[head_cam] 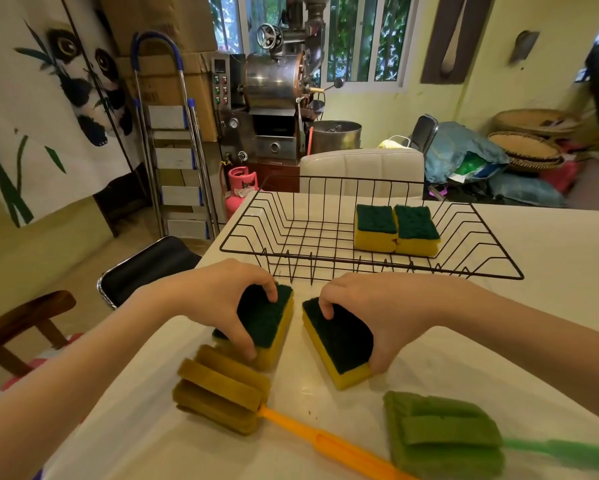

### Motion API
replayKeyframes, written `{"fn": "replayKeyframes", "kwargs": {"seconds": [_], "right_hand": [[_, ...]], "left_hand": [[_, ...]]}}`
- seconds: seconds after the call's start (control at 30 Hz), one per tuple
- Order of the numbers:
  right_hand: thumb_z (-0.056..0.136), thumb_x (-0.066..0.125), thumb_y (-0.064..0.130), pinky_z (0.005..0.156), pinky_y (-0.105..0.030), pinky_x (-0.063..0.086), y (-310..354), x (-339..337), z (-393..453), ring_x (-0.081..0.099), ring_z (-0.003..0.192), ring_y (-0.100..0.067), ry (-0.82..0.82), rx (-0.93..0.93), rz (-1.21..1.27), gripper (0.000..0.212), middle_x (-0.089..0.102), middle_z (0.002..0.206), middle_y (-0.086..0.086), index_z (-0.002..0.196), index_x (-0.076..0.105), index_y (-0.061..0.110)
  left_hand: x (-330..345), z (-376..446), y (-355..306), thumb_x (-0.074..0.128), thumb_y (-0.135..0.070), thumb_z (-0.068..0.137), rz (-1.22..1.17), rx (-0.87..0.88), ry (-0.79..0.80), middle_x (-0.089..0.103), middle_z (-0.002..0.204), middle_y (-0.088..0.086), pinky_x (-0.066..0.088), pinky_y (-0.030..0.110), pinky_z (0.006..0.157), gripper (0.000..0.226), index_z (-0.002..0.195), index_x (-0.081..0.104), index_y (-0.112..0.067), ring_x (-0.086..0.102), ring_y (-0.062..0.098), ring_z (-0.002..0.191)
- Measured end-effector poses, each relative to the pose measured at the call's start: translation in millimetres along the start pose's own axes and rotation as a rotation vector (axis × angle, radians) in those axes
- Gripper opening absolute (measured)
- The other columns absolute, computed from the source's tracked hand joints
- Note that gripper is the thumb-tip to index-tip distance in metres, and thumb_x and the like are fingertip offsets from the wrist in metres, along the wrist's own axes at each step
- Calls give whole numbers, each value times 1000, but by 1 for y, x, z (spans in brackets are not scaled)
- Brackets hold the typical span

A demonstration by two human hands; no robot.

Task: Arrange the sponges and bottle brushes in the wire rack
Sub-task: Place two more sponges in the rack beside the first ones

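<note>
Head view | left hand (222,299) grips sponge (267,323) on table (551,237) | right hand (377,306) grips second sponge (339,344) | wire rack (249,237) behind holds two sponges (395,228) at right | orange brush (222,389), green brush (443,431) on table near camera

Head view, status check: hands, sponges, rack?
Left hand shut on left sponge, right hand on right sponge. Two sponges already in wire rack. Both bottle brushes on table. Path clear.
</note>
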State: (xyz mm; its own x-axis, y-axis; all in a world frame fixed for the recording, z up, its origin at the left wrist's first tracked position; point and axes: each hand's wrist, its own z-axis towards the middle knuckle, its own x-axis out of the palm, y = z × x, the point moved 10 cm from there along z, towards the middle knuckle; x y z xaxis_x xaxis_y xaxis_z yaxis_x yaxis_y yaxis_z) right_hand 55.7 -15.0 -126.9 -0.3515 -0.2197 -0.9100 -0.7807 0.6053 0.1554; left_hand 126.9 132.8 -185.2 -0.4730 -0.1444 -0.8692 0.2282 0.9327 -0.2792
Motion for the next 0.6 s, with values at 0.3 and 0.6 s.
{"fn": "replayKeyframes", "kwargs": {"seconds": [0.3, 0.6], "right_hand": [[55, 81, 44, 65, -18, 40, -12, -54, -33, 45, 94, -7, -72, 28, 174, 57, 45, 105, 15, 98, 42, 41], [41, 73, 55, 71, -5, 45, -71, -122, -48, 45, 103, 9, -327, 71, 377, 58, 46, 114, 25, 93, 51, 43]], "left_hand": [[-65, -19, -42, 75, -65, 46, -100, 195, 15, 47, 124, -31, 44, 8, 85, 67, 107, 51, -50, 48, -10, 111], [-163, -42, -95, 77, -54, 43, -171, 374, -271, 53, 110, -29, 42, 3, 75, 57, 96, 55, -49, 50, -10, 103]]}}
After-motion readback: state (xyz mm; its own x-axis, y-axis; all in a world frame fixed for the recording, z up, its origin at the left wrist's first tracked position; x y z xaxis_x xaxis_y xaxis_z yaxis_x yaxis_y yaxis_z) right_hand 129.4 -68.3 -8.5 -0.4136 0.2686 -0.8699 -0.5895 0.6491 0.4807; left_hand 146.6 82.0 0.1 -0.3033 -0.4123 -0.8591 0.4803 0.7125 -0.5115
